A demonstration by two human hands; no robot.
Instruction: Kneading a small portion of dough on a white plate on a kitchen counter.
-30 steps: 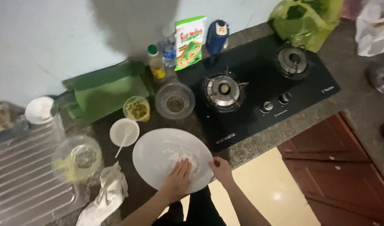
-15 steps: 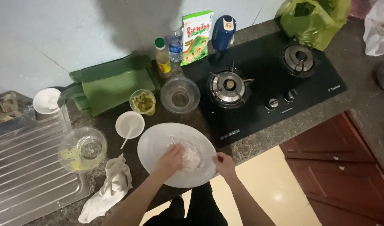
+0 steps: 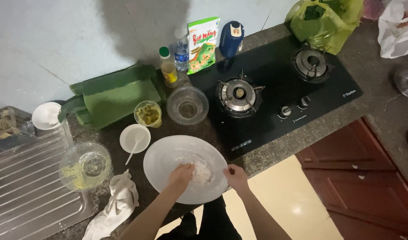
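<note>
Dough (image 3: 202, 171), white, in large white plate (image 3: 168, 153) at counter's near edge. My left hand (image 3: 181, 174) presses on it, fingers curled, grip hidden. My right hand (image 3: 236, 176) pinches the plate's right rim. Cloth (image 3: 117, 205) left, partly cut off.

Left hand (image 3: 181, 174) presses into white dough lump (image 3: 201, 172) on large round white plate (image 3: 185, 168) at front edge of dark stone counter (image 3: 266, 153). Right hand (image 3: 235, 176) grips plate's right rim. Small white bowl with spoon (image 3: 134, 138) just left of plate. Clear glass bowl (image 3: 187, 105) behind plate. Folded green banana leaves (image 3: 116, 94) toward back wall. Black glass two-burner gas hob (image 3: 275, 89) right of plate. Crumpled white cloth (image 3: 116, 205) at front left edge.
</note>
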